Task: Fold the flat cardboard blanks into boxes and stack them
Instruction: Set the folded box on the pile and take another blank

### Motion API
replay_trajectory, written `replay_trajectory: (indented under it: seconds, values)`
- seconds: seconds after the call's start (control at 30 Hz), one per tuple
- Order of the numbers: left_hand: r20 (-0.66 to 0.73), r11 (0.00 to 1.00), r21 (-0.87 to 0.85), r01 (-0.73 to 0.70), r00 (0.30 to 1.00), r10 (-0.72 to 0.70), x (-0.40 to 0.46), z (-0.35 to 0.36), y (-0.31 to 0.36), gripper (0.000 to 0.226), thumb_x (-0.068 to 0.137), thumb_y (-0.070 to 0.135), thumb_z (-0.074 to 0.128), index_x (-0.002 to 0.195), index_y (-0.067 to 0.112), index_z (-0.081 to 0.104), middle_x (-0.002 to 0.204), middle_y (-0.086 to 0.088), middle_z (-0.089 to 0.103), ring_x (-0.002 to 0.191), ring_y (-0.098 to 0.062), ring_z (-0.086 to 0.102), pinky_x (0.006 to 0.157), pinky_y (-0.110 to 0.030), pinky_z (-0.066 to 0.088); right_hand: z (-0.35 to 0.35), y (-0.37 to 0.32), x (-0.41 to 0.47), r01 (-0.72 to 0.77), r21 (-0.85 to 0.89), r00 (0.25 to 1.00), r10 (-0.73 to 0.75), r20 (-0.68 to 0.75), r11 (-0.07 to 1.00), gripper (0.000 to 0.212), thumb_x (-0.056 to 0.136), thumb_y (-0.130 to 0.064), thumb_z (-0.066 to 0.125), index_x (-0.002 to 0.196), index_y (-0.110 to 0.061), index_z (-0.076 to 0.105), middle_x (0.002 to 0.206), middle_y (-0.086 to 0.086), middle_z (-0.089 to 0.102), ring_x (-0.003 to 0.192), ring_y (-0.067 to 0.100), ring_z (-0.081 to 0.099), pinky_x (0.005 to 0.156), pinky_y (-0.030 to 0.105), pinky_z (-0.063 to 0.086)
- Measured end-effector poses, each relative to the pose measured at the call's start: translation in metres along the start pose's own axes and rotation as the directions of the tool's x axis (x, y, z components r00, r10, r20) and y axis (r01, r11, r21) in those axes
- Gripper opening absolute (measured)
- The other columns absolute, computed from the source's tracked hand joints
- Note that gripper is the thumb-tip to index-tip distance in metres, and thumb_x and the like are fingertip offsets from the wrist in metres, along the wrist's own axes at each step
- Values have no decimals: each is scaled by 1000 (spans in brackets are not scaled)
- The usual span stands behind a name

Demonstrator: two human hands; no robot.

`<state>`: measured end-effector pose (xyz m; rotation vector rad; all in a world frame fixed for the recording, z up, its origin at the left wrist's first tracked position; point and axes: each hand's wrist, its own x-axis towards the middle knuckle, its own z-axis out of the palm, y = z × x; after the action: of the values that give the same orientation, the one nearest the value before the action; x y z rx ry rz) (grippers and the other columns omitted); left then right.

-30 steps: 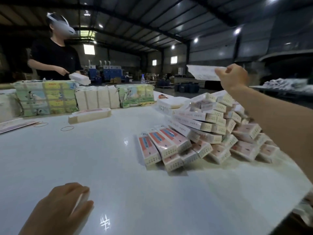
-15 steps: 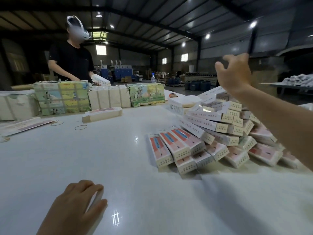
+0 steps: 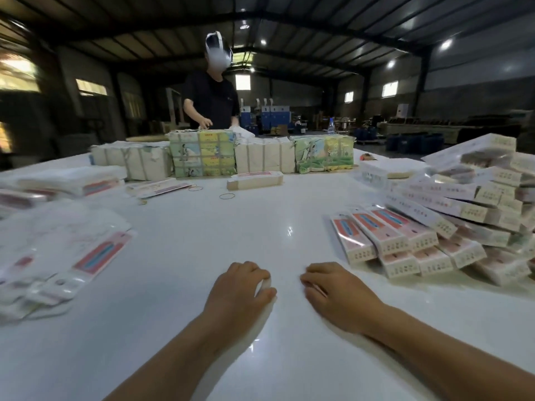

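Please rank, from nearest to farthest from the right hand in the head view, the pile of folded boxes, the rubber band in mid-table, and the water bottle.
From the right hand:
1. Pile of folded boxes, just right and ahead.
2. Rubber band, mid-table, ahead and left.
3. Water bottle, beyond the table's far edge.

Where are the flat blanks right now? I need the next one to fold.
In the head view, the flat blanks lie in a loose heap on the white table at the left edge, left of the left hand and opposite the pile of folded boxes.
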<state>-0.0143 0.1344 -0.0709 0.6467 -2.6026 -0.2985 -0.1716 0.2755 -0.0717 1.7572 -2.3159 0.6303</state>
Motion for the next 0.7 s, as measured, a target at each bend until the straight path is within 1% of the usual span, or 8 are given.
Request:
replay_trajectory:
  seconds: [0.2, 0.3, 0.37, 0.43, 0.53, 0.6, 0.63, 0.7]
  values:
    - [132, 956, -225, 187, 978, -160, 13, -34, -19, 35, 89, 38, 57, 120, 24, 61, 124, 6, 57, 116, -12, 50, 99, -30, 40, 6, 3, 0, 34, -4, 999, -34, -31, 999, 32, 97, -34, 47, 126, -29, 61, 138, -13, 49, 129, 3, 38, 102, 14, 27]
    - [30, 948, -41, 317, 948, -316, 28, -90, -75, 41, 87, 39, 59, 124, 21, 58, 129, 1, 56, 115, -18, 52, 96, -33, 43, 6, 4, 0, 30, 16, 998, -29, -52, 999, 31, 95, -32, 51, 123, -28, 63, 135, -13, 52, 128, 3, 41, 100, 14, 28]
    - [-47, 859, 97, 502, 865, -500, 27, -127, -125, 48, 85, 42, 60, 126, 19, 53, 131, -3, 52, 116, -22, 49, 89, -31, 42, 6, 4, 0, 26, 30, 998, -24, -60, 999, 29, 93, -28, 56, 120, -26, 65, 131, -10, 55, 125, 5, 45, 99, 15, 30]
    - [-118, 682, 233, 693, 717, -687, 13, -149, -173, 65, 77, 57, 62, 125, 16, 48, 132, -9, 46, 119, -27, 43, 90, -36, 38, 5, 1, 2, 14, 31, 998, -12, -57, 999, 27, 89, -24, 61, 115, -24, 69, 125, -8, 59, 121, 7, 48, 96, 14, 30]
    - [-157, 421, 423, 803, 522, -838, -12, -157, -222, 106, 55, 83, 61, 132, 14, 37, 135, -11, 34, 126, -29, 30, 96, -43, 31, 6, 2, 5, -26, 33, 999, 27, -26, 999, 23, 76, -8, 75, 97, -16, 77, 111, 3, 69, 108, 21, 60, 88, 11, 32]
    - [-152, 393, 460, 796, 507, -849, -18, -154, -241, 115, 52, 85, 61, 137, 14, 31, 137, -11, 33, 127, -29, 30, 97, -44, 30, 7, 1, 7, -22, 35, 998, 24, -62, 999, 17, 71, -7, 79, 87, -13, 79, 101, 6, 72, 97, 25, 65, 86, 2, 30]
    - [-143, 403, 444, 800, 508, -850, -17, -154, -247, 115, 53, 82, 63, 139, 14, 28, 138, -11, 34, 127, -29, 32, 98, -44, 30, 7, -1, 8, -13, 51, 998, 16, -61, 999, 13, 74, -19, 75, 84, -13, 79, 98, 5, 72, 93, 19, 65, 87, -2, 27]
    - [-120, 444, 367, 818, 515, -849, -11, -160, -253, 105, 58, 72, 71, 137, 14, 31, 136, -9, 40, 124, -29, 39, 100, -43, 32, 9, 1, 7, -22, 115, 999, 26, -35, 993, 45, 77, -50, 52, 82, -14, 79, 95, 1, 71, 91, 6, 57, 88, -7, 22]
